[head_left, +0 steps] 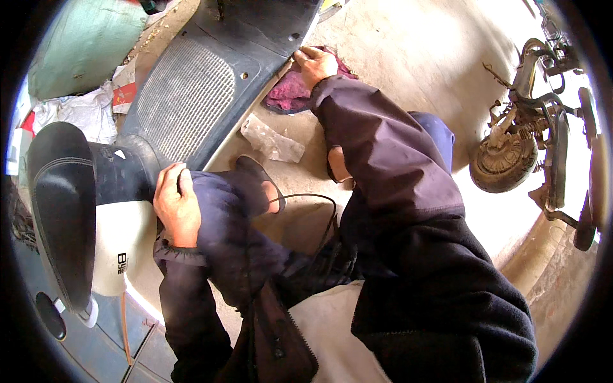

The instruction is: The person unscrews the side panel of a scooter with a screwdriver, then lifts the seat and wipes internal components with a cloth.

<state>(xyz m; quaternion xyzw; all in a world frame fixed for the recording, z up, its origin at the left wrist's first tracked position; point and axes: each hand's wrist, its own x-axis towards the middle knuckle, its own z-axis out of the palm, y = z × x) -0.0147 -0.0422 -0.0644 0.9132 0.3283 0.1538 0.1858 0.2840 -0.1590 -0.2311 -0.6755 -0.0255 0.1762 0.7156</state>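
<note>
Scooter footboard point(191, 96) lies flat on the concrete floor point(396, 51), right hand point(316, 64) pressing down on the purple rag point(287, 92) at its edge, left hand point(175, 204) resting on the knee, so wiping looks barely started.

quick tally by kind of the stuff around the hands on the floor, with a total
scooter: 1
seat: 1
red rag, under the right hand: 1
clear plastic scrap: 1
black cable: 1
stripped bike frame: 1
green sack: 1
left hand rests on a knee
total: 7
</note>
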